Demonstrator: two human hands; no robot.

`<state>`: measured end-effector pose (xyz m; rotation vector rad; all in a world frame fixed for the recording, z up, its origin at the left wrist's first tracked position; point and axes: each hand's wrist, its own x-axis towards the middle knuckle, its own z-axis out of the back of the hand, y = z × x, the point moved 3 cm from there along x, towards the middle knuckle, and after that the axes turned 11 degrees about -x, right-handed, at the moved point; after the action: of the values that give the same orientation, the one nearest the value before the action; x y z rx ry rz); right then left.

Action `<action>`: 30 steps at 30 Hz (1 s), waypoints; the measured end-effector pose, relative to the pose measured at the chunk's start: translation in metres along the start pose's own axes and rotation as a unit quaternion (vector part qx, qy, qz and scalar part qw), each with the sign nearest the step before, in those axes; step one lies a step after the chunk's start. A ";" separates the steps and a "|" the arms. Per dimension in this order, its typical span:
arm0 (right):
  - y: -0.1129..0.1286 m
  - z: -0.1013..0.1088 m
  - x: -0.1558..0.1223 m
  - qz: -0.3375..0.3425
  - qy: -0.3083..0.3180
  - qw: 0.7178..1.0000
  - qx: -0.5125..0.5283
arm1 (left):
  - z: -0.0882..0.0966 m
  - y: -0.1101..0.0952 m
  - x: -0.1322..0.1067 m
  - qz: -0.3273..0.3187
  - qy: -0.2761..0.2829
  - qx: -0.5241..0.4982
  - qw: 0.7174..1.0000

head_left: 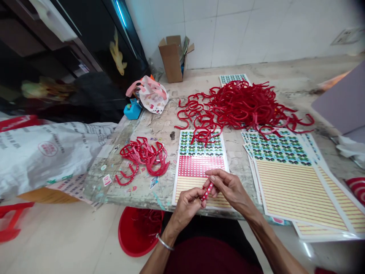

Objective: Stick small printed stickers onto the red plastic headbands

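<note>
My left hand (185, 209) and my right hand (230, 188) both pinch a red plastic hair band (207, 191) with a white-dotted patterned strip along it, just above a printed sticker sheet (199, 167). That sheet has rows of dark and green shapes, a pink band and yellow stripes. A large tangled heap of red bands (242, 102) lies beyond my hands, and a smaller pile (142, 156) lies to the left. Several more sticker sheets (293, 186) overlap at the right, partly under the heap.
The worn, stained stone table (159, 129) carries a patterned plastic bag (151, 95) and a small blue object (132, 109). A cardboard box (171, 61) stands against the tiled wall. A red basin (139, 232) sits below the table edge, and a white woven sack (42, 152) lies left.
</note>
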<state>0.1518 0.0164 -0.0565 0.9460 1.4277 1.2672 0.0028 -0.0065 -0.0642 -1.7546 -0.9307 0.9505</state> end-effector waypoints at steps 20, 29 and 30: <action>0.000 0.033 0.111 -0.047 -0.214 0.798 -0.562 | 0.093 -0.027 0.001 -0.232 -0.255 0.462 0.817; -0.004 0.043 0.050 -0.026 -0.147 0.810 -0.567 | 0.060 -0.016 0.006 -0.205 -0.230 0.296 0.904; -0.005 0.041 0.048 -0.022 -0.145 0.813 -0.563 | 0.057 -0.015 0.009 -0.184 -0.230 0.253 0.921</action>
<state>0.1809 0.0708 -0.0688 0.2360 0.2707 1.5235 -0.0465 0.0262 -0.0688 -0.8926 -1.1329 1.2391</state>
